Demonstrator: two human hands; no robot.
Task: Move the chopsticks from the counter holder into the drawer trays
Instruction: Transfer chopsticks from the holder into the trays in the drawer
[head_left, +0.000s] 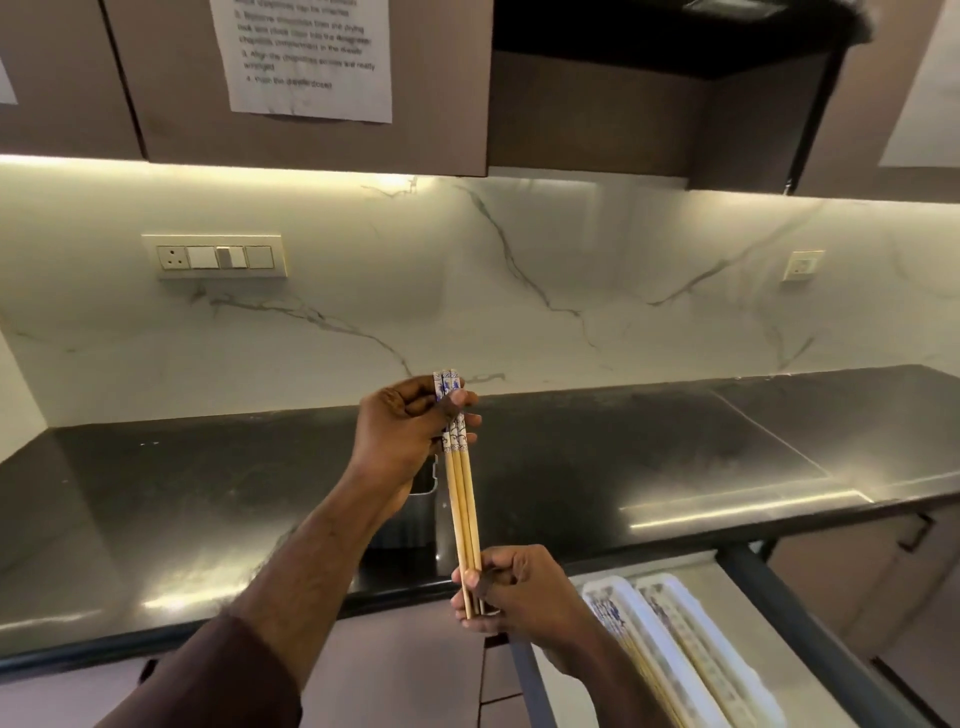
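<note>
A small bundle of bamboo chopsticks (462, 499) with blue-and-white patterned tops stands nearly upright above the counter. My left hand (402, 434) grips the patterned top ends. My right hand (511, 592) pinches the bare lower tips. Behind the bundle a grey holder (410, 519) stands on the black counter (208, 493), mostly hidden by my left forearm. At the lower right the open drawer (779, 597) holds two white trays (649, 634) with chopsticks lying in them.
The marble backsplash carries a switch panel (215, 257) at the left and a socket (802, 265) at the right. A printed sheet (306, 57) hangs on the upper cabinet. The drawer's dark frame (524, 675) juts out below my right hand.
</note>
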